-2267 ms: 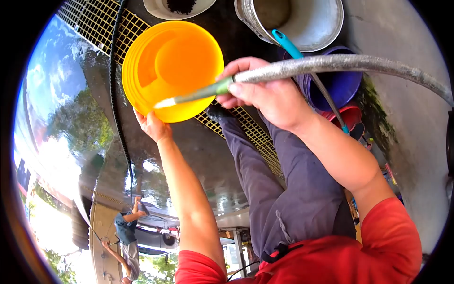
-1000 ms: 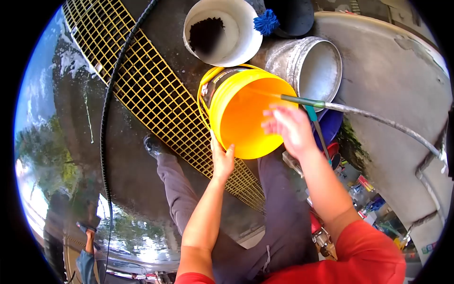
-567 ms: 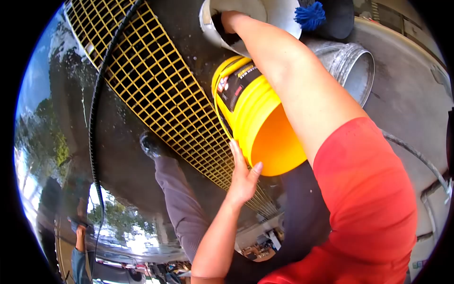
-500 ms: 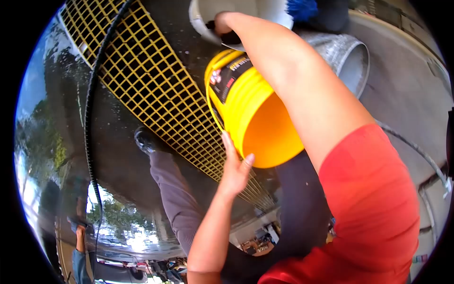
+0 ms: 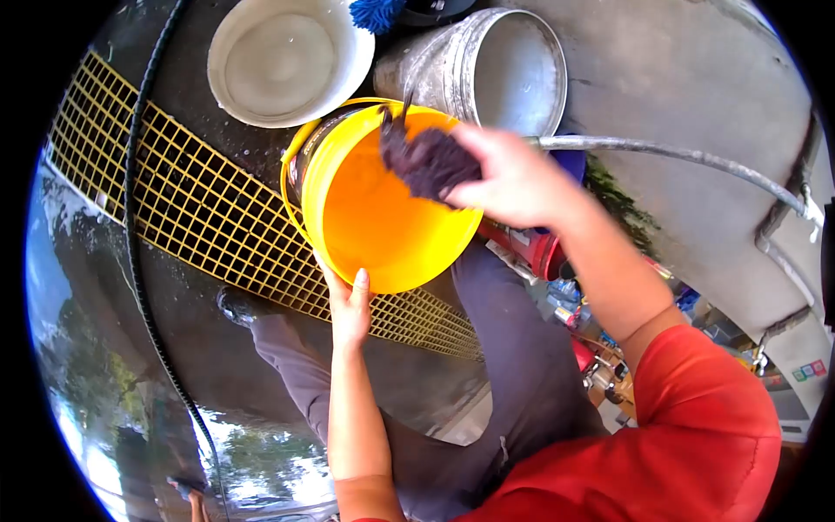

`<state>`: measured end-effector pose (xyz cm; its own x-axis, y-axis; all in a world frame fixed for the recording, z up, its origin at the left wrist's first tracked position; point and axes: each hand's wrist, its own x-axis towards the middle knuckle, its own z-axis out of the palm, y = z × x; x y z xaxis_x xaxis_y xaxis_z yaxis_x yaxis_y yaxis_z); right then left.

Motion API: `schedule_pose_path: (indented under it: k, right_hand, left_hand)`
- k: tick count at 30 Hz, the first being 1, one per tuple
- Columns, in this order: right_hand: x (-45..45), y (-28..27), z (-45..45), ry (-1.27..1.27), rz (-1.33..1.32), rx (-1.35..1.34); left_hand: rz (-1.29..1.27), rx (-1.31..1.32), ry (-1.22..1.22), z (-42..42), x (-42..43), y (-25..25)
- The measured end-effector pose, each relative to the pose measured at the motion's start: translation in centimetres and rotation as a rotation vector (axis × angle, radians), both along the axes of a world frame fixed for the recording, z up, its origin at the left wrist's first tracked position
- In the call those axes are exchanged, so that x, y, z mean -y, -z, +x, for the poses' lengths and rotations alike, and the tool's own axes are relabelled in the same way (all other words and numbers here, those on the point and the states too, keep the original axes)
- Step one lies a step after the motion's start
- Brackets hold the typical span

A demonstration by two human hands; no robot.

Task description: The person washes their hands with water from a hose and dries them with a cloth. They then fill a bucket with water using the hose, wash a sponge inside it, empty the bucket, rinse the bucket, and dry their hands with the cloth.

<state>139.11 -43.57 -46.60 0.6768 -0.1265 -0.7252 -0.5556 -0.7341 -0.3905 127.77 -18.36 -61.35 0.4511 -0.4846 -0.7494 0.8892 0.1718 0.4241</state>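
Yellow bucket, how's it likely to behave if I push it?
The yellow bucket is probably stiff, its rim round and unbent beside the left hand. It's likely light for its size, as no load shows inside. Being round and tilted, it may roll or tip if released.

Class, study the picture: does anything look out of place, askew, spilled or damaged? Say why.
Mainly the black hose: it runs across the yellow grate, perhaps a trip hazard. The yellow bucket is tilted too, but the left hand holds its rim, so that looks deliberate. I see no clear spill or damage.
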Motion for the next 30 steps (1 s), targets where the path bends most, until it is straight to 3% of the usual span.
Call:
schedule_pose_path:
  k: [2,4,5,6,7,8,9,10,11,15,16,18,19,25,27,28,29,30]
  right_hand:
    - [-1.8,6.6,-4.0,0.033,-0.018,-0.11]
    - [-3.4,18.8,-9.2,0.152,-0.109,-0.264]
    - [-3.9,24.5,-10.0,0.183,-0.144,-0.354]
    - [-5.0,23.1,-6.7,0.073,-0.121,-0.391]
    - [-6.3,31.5,-9.2,0.198,-0.338,-0.133]
    - [-7.1,37.3,-9.1,0.146,-0.308,0.008]
    - [-6.8,38.9,-7.1,-0.29,-0.433,0.273]
    - [-7.2,39.5,-6.9,-0.502,-0.473,0.382]
    - [-7.6,39.6,-6.4,-0.706,-0.532,0.511]
    - [-4.0,32.0,-9.2,0.212,-0.07,0.397]
    - [-4.5,33.4,-10.5,0.242,-0.212,0.261]
    - [-9.8,41.7,-12.9,0.094,-0.666,-0.138]
    - [-11.0,43.1,-12.9,0.067,-0.692,-0.202]
    - [-12.7,35.5,-10.4,-0.013,0.267,-0.008]
    - [-7.8,21.4,-11.6,-0.46,-0.048,-0.441]
    - [-3.6,20.7,-14.6,-0.576,-0.247,-0.387]
    - [-0.9,16.0,-11.0,-0.948,-0.418,-0.524]
    - [2.4,16.1,-11.7,-1.298,-0.706,-0.284]
  left_hand:
    - [0.04,0.023,-0.013,-0.4,0.3,0.8]
    - [0.264,0.23,0.149,-1.2,0.5,2.1]
    - [0.297,0.147,0.115,-0.5,1.0,0.9]
    - [0.306,0.153,0.117,-0.8,1.2,1.2]
    - [0.314,0.151,0.122,-1.3,1.0,1.7]
    - [0.324,0.152,0.121,-1.6,0.7,2.0]
    - [0.383,0.249,0.141,-1.5,0.9,1.9]
    - [0.428,0.227,0.156,-1.4,0.9,1.6]
    - [0.433,0.226,0.105,-1.6,1.0,1.7]
    - [0.481,0.124,0.085,-2.2,1.1,1.5]
    - [0.478,0.121,0.088,-2.4,1.3,1.6]
    - [0.436,0.119,0.029,-2.5,1.5,2.0]
    - [0.435,0.124,0.03,-2.5,1.6,2.0]
    - [0.408,0.193,-0.07,-2.7,2.0,2.6]
    - [0.44,0.263,-0.026,-2.4,2.0,2.7]
    - [0.431,0.291,-0.054,-1.9,2.5,2.6]
    - [0.405,0.303,0.0,-1.5,2.4,2.7]
    - [0.402,0.298,-0.009,-1.4,2.8,2.4]
